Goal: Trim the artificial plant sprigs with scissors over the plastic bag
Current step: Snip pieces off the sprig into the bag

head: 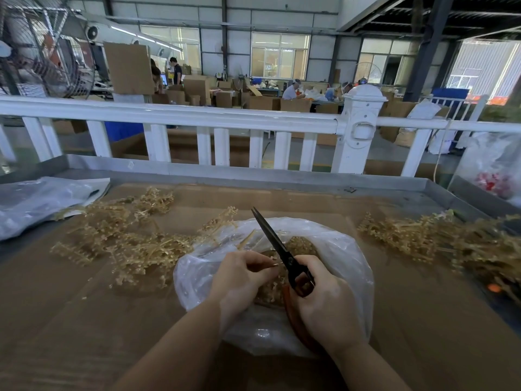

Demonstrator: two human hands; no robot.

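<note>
My right hand [324, 303] grips black scissors [275, 241] with orange handles, blades nearly closed and pointing up and away. My left hand [242, 277] pinches a small tan sprig piece right beside the blades near the pivot. Both hands hover over a clear plastic bag [346, 249] that holds trimmed tan bits. A thin tan stem [246, 239] sticks up just left of the blades. A pile of tan artificial sprigs [127, 238] lies to the left of the bag, another pile [439, 238] to the right.
Brown cardboard [84, 320] covers the metal table with a raised rim [253, 176]. A flat plastic bag [42, 204] lies at far left. A white railing [197, 117] stands behind the table. A bag with red items [496, 170] sits at far right.
</note>
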